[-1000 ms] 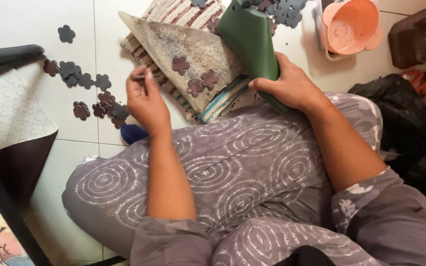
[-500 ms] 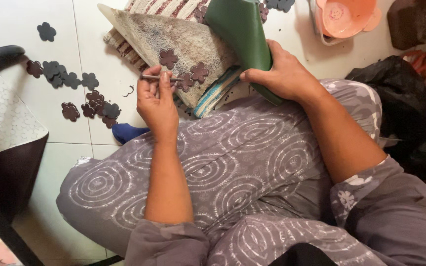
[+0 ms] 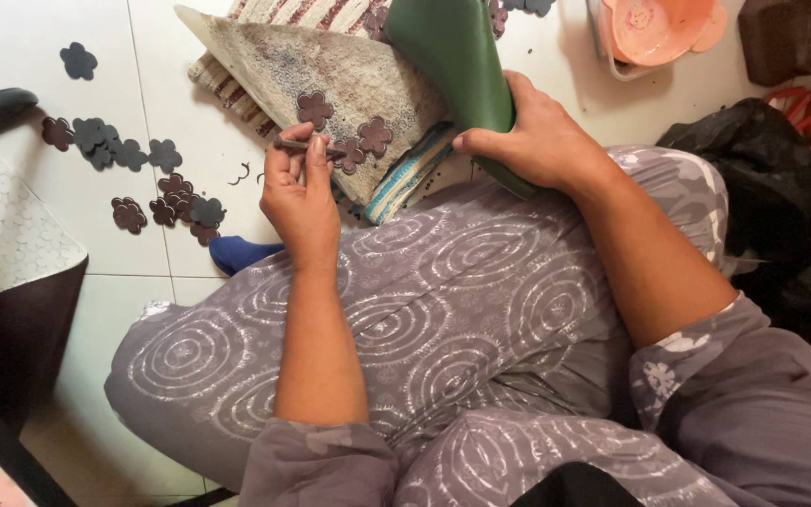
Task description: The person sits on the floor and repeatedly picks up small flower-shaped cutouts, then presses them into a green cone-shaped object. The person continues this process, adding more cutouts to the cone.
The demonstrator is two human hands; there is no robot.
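My left hand (image 3: 300, 192) pinches a thin dark pen-like tool (image 3: 307, 146), its tip pointing right over a worn speckled mat (image 3: 330, 75). Three brown flower-shaped cutouts (image 3: 313, 108) lie on that mat just beyond the tool. My right hand (image 3: 542, 136) grips the lower edge of a curled green sheet (image 3: 452, 47), which stands up over the mat's right side. Both forearms rest over my lap, which is covered in grey cloth with pale swirl patterns (image 3: 443, 310).
Several grey and brown flower cutouts (image 3: 143, 178) are scattered on the white tiled floor at the left. A pink plastic bowl (image 3: 659, 28) sits at the top right beside dark bags (image 3: 781, 188). A dark-edged patterned sheet (image 3: 2, 272) lies at the far left.
My left hand has moved right from the floor cutouts to the mat, carrying the tool. The view has shifted, and the green sheet stays gripped in my right hand.
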